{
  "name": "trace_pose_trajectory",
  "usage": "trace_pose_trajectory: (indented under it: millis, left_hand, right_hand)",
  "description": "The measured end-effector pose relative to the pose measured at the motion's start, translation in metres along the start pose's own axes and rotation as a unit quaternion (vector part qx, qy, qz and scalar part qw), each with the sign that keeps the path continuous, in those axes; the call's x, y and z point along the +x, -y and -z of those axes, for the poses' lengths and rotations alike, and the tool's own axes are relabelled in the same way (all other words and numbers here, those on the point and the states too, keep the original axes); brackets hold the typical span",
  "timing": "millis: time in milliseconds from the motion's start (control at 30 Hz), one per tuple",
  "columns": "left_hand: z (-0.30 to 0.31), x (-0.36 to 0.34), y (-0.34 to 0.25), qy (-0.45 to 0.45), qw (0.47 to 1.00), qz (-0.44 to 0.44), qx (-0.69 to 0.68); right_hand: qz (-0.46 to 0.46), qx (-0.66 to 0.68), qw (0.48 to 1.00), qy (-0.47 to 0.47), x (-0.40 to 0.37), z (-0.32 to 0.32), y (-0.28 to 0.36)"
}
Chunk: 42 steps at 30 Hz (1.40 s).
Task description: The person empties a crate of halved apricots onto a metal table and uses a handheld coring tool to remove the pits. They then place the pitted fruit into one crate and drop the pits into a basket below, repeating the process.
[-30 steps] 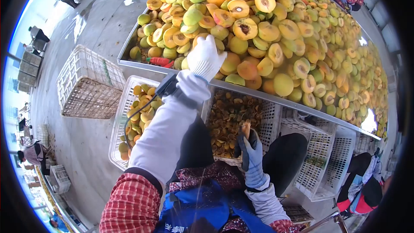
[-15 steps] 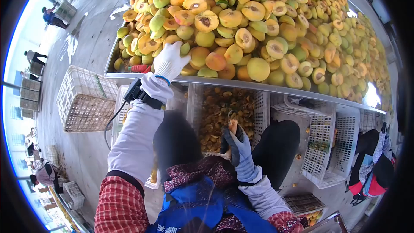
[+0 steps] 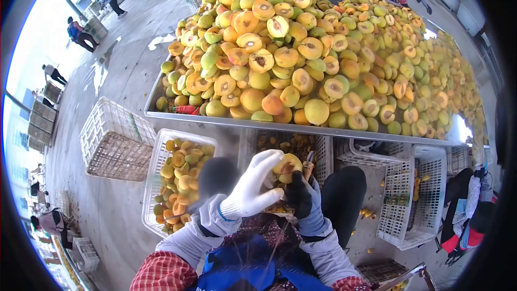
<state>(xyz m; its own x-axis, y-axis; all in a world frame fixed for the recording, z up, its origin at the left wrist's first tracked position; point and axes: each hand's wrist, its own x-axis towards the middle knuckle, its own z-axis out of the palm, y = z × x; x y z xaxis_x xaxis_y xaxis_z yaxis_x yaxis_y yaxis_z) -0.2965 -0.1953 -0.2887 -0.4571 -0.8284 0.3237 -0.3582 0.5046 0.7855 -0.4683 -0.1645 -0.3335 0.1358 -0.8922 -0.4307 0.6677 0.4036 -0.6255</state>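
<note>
Fruit [image 3: 287, 167] is half circled by the left hand [image 3: 250, 188], fingers wide; whether it is gripped cannot be told. A wooden handle [image 3: 308, 170] is clasped by the right hand [image 3: 306, 199]. Below, a crate [image 3: 323, 156] is partly blocked; ahead, a bench [image 3: 323, 132] is piled high.

At frame centre my feed shows a white left glove [image 3: 250, 187] and a black and grey-blue right glove [image 3: 305, 196]; above, yellow, orange and green fruit [image 3: 301, 73]; lower left, a red-and-white checked sleeve [image 3: 164, 274].
</note>
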Motion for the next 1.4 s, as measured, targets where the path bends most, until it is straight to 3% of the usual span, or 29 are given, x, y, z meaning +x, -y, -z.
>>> trace_pose_trajectory:
  millis: [33, 67, 133, 200, 233, 300, 333, 400, 467, 500, 600, 633, 700, 733, 767, 833, 900, 967, 1067, 1167, 1267, 1400]
  left_hand:
    - [-0.01, -0.009, -0.001, -0.071, 0.976, 0.091, -0.183]
    - [-0.022, -0.014, -0.006, -0.139, 0.906, 0.178, -0.357]
    - [-0.034, -0.016, -0.02, -0.165, 0.864, 0.193, -0.435]
    - [-0.037, -0.027, -0.011, -0.221, 0.862, 0.227, -0.396]
    - [-0.034, -0.028, -0.019, -0.259, 0.812, 0.311, -0.421]
    - [-0.034, -0.035, -0.008, -0.279, 0.794, 0.352, -0.41]
    - [-0.027, -0.04, -0.01, -0.262, 0.793, 0.382, -0.395]
    - [-0.025, -0.047, -0.013, -0.229, 0.829, 0.312, -0.403]
    - [-0.026, -0.053, -0.026, -0.194, 0.826, 0.278, -0.451]
    - [-0.027, -0.053, -0.03, -0.201, 0.846, 0.276, -0.411]
    - [-0.029, -0.065, -0.025, -0.177, 0.838, 0.268, -0.441]
    - [-0.03, -0.068, -0.029, -0.179, 0.825, 0.277, -0.46]
    - [-0.027, -0.068, -0.04, -0.184, 0.797, 0.291, -0.496]
    - [-0.026, -0.069, -0.043, -0.186, 0.783, 0.298, -0.513]
    - [-0.027, -0.072, -0.042, -0.182, 0.807, 0.282, -0.486]
    - [-0.025, -0.076, -0.039, -0.172, 0.852, 0.247, -0.428]
    - [-0.028, -0.077, -0.041, -0.204, 0.865, 0.251, -0.384]
    - [-0.031, -0.078, -0.042, -0.226, 0.877, 0.259, -0.336]
    - [-0.035, -0.081, -0.044, -0.242, 0.851, 0.267, -0.382]
    - [-0.034, -0.082, -0.05, -0.239, 0.844, 0.265, -0.401]
    - [-0.04, -0.084, -0.044, -0.267, 0.896, 0.226, -0.273]
    - [-0.042, -0.09, -0.038, -0.261, 0.898, 0.268, -0.23]
  right_hand:
    - [-0.002, -0.001, 1.0, 0.01, -0.007, -0.004, 0.001]
    - [-0.004, -0.002, 1.0, 0.02, -0.013, -0.009, 0.001]
    - [0.048, -0.057, 0.996, 0.038, -0.019, -0.012, -0.013]
    - [0.109, -0.163, 0.978, 0.073, -0.012, 0.0, -0.035]
    - [0.189, -0.26, 0.946, 0.049, -0.017, -0.002, -0.036]
    - [0.353, -0.443, 0.824, 0.014, -0.027, -0.012, -0.025]
    - [0.353, -0.443, 0.824, 0.032, -0.035, -0.009, -0.019]
    - [0.388, -0.562, 0.727, 0.066, -0.048, -0.008, -0.013]
    - [0.391, -0.586, 0.706, 0.071, -0.059, -0.009, -0.022]
    - [0.395, -0.598, 0.694, 0.075, -0.063, -0.01, -0.024]
    - [0.288, -0.619, 0.724, 0.097, -0.075, -0.018, -0.014]
    - [0.32, -0.619, 0.712, 0.089, -0.077, -0.015, -0.016]
    - [0.106, -0.423, 0.89, 0.132, -0.078, -0.007, -0.019]
    - [-0.007, -0.304, 0.941, 0.148, -0.08, -0.008, -0.019]
    - [-0.074, -0.318, 0.931, 0.162, -0.083, -0.009, -0.013]
    - [0.088, -0.335, 0.924, 0.164, -0.073, 0.01, -0.039]
    - [0.173, -0.392, 0.892, 0.143, -0.072, 0.02, -0.049]
    - [0.182, -0.493, 0.845, 0.099, -0.079, -0.001, -0.028]
    - [0.251, -0.531, 0.804, 0.093, -0.086, -0.008, -0.027]
    - [0.322, -0.599, 0.729, 0.077, -0.085, 0.002, -0.038]
    - [0.281, -0.639, 0.712, 0.078, -0.09, -0.004, -0.038]
    - [0.239, -0.593, 0.763, 0.094, -0.091, -0.001, -0.054]
